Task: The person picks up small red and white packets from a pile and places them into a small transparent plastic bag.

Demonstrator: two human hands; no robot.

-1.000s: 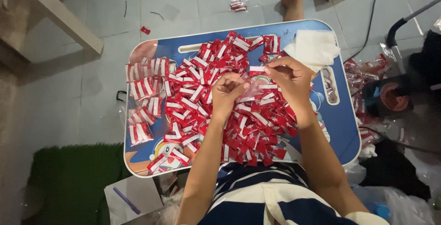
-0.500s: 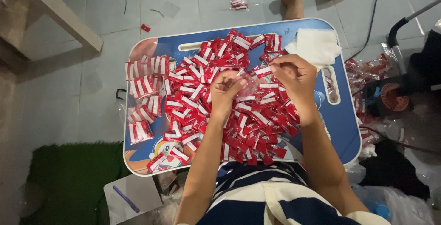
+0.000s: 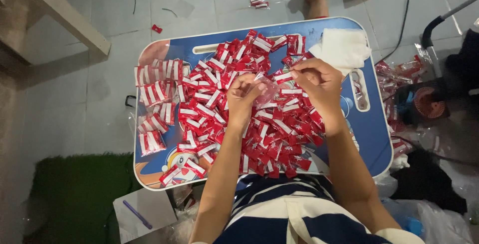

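Head view: looking down at a blue lap tray (image 3: 371,139) heaped with little red-and-white packets (image 3: 239,104).
Left hand (image 3: 243,97): fingers pinched on a small clear bag (image 3: 267,88), just above the heap.
Right hand (image 3: 317,80): fingertips pinch one red-and-white piece (image 3: 283,76) beside the bag.
Do it well: hold the bag mouth wide, slide the piece in straight.
Nearby: white cloth (image 3: 342,47), sorted bundles (image 3: 154,92) at the tray's left.

In the middle of the frame, the left hand (image 3: 245,94) and right hand (image 3: 315,78) pinch a small clear plastic bag (image 3: 267,88) between them, above a heap of red and white packets (image 3: 234,109) on a blue tray (image 3: 369,134). A white cloth (image 3: 344,47) lies at the tray's upper right, bundled packets (image 3: 152,92) along its left edge. A green mat (image 3: 75,194) fills the lower left, beside paper with a purple pen (image 3: 137,215).
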